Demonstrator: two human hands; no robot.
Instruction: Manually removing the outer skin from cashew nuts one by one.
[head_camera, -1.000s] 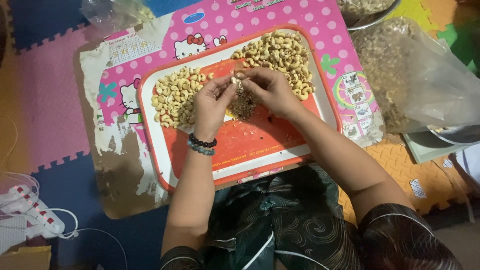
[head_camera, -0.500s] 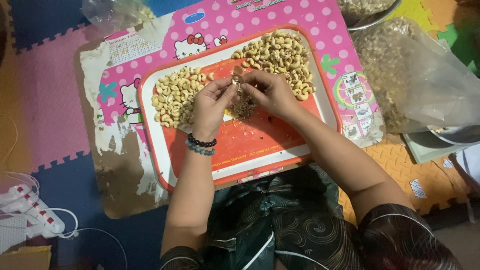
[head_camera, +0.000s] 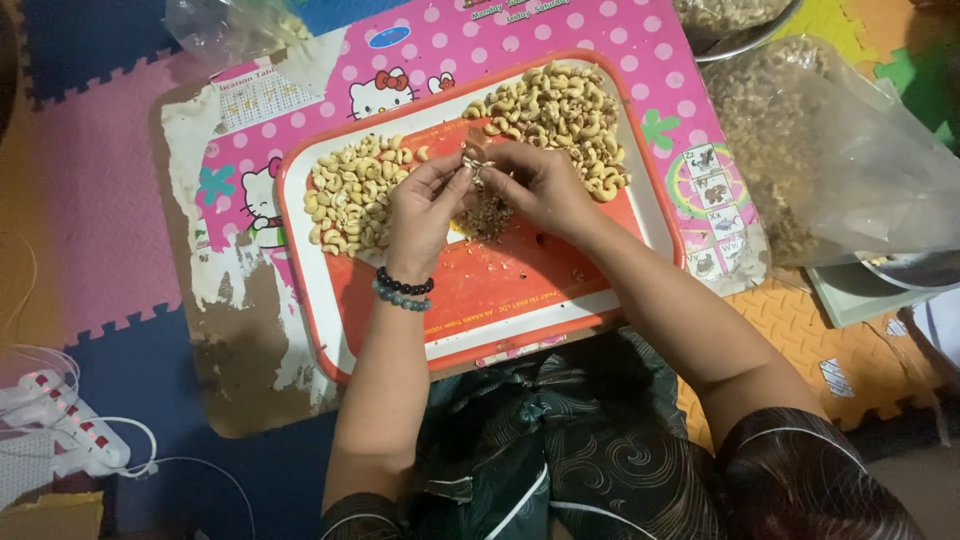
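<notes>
Fig. 1, head view, L to R. White power strip w/ red switches (head_camera: 60, 425) lies on the blue-and-pink foam puzzle mat (head_camera: 90, 210) at far L, well apart from the work. Low pink polka-dot table w/ cartoon-cat print (head_camera: 690, 95), laminate worn off along its L edge, carries the red-and-white rectangular plastic tray (head_camera: 520, 300).

On the tray, L pile of pale, smooth, curved cashew kernels (head_camera: 345, 195) sits just beside my left hand (head_camera: 425, 205); 2 beaded bracelets, 1 black and 1 grey-green (head_camera: 402, 291), ring that wrist. Both hands meet over tray centre: fingertips of my left hand and my right hand (head_camera: 545, 185) pinch 1 small cashew nut w/ papery skin (head_camera: 476, 168) between them, raised above a heap of brown, flaky skin scraps (head_camera: 488, 215). Step in hand, as I judge it: peeling skin off this 1 kernel. Next move calls for a light thumbnail scrape, not a squeeze; kernels look brittle and may split.

R of my hands, 2nd, larger pile of cashew kernels (head_camera: 560, 115) touches the tray's far rim. Far R: clear, crinkled plastic bag of nuts (head_camera: 800, 150), resting on a metal bowl (head_camera: 915, 268).
</notes>
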